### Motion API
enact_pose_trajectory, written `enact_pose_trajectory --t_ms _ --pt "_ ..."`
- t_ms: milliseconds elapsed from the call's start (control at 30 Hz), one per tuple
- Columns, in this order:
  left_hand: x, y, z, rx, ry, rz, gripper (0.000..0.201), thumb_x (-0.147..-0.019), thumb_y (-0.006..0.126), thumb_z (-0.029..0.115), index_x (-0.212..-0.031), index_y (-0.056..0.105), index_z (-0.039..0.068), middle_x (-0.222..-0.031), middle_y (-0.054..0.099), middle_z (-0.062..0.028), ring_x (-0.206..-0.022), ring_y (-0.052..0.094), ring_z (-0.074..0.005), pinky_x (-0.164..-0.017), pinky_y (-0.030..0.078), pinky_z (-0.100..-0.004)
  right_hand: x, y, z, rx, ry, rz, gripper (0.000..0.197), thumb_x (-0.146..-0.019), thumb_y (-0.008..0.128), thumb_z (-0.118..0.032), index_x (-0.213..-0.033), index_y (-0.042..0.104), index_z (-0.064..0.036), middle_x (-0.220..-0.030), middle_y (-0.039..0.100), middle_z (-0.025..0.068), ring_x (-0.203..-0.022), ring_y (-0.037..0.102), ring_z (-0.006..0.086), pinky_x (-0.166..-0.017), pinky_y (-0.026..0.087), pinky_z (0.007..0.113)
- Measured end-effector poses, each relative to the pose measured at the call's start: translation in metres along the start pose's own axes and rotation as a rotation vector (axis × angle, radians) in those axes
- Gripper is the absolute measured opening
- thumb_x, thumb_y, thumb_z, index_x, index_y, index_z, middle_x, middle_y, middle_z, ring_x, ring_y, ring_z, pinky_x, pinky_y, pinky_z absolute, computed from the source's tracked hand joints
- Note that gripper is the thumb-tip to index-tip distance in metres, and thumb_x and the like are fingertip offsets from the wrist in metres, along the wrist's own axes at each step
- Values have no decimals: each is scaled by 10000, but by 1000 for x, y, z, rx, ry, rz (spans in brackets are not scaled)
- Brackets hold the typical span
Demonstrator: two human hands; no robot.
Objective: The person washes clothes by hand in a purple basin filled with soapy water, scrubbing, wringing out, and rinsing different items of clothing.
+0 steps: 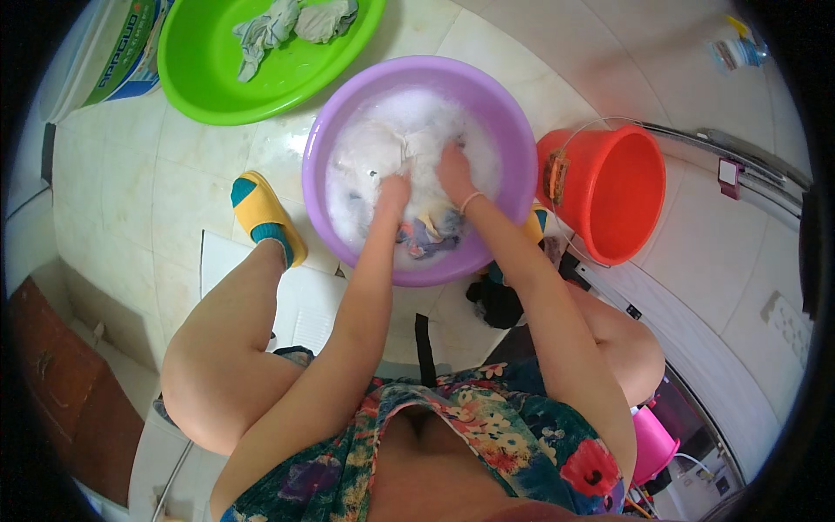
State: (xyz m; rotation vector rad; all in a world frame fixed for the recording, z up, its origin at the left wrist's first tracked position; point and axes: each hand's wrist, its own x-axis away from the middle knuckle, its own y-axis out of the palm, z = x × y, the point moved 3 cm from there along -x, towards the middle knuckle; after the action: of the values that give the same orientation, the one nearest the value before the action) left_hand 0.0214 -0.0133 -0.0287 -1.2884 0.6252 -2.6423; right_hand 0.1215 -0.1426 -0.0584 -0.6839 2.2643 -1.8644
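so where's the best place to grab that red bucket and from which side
Take the red bucket by its thin wire handle, which arcs over the far rim, coming from above. A grip around the handle's middle would likely lift it level, since the bucket stands upright and open. The right hand is nearer to it than the left hand; both are in the purple basin.

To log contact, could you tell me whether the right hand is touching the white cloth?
Touching: the head view shows the right hand pressed into the white cloth.

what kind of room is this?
Likely a home bathroom or wash area: tiled floor, both hands working white cloth in a sudsy purple basin, beside a green basin and red bucket.
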Motion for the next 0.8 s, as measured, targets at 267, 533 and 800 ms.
enact_pose_trajectory --t_ms 267,533,800 --pt "-6 -26 0 1251 -221 8 562 -816 530 455 -1157 511 9 -1155 517 -151 -1045 496 -254 -883 399 -340 -21 -53 -67 -810 106 -17 324 -727 587 -134 -1017 546 5 -934 598 198 -823 603 296 -712 476 370" --pt "-16 -42 38 1916 -22 -375 579 -826 471 460 -1203 443 21 -1174 500 -136 -1059 492 -257 -863 422 -415 28 -130 -155 -765 -427 -304 399 -702 625 -238 -1010 549 3 -903 601 189 -801 593 298 -732 461 370" --pt "-28 -6 25 1883 -135 -143 355 -870 444 208 -1134 491 -25 -1083 558 -142 -984 543 -269 -858 447 -383 -50 -77 -57 -259 32 220 341 -725 566 -206 -989 516 2 -942 556 203 -850 550 348 -756 427 444"
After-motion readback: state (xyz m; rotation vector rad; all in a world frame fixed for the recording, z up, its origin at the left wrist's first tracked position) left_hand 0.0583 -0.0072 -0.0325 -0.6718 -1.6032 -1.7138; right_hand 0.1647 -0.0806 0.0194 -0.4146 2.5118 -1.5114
